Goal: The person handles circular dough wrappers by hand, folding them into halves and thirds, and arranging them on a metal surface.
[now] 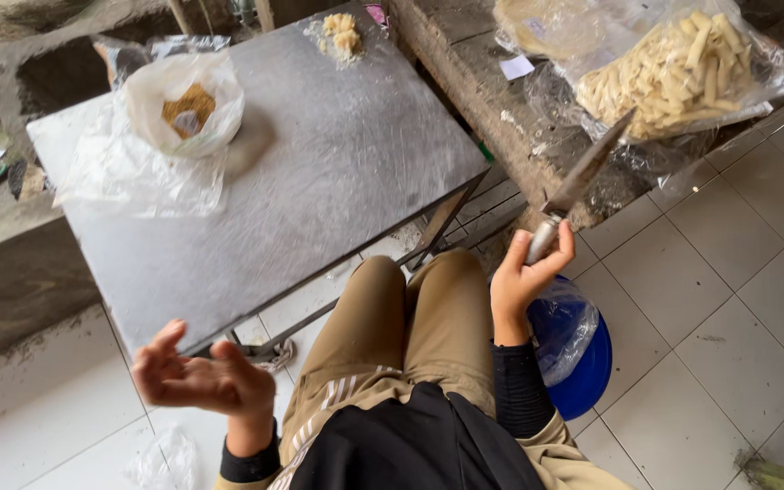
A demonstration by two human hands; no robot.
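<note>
My right hand grips a knife by its handle, blade pointing up past my fingertips. My left hand hangs loosely open and empty, the metal table just beyond its fingers.

Grey, dull metal counter with faint pale scuffing. Clear plastic bag containing ochre-brown powder. Pale yellow crumbly lump at far edge. Cream-yellow cut strips in transparent bag. Silver-grey long knife. Glossy white square floor tiles, grey grout. Cobalt-blue round plastic tub. Khaki trousers, white side stripes.
</note>
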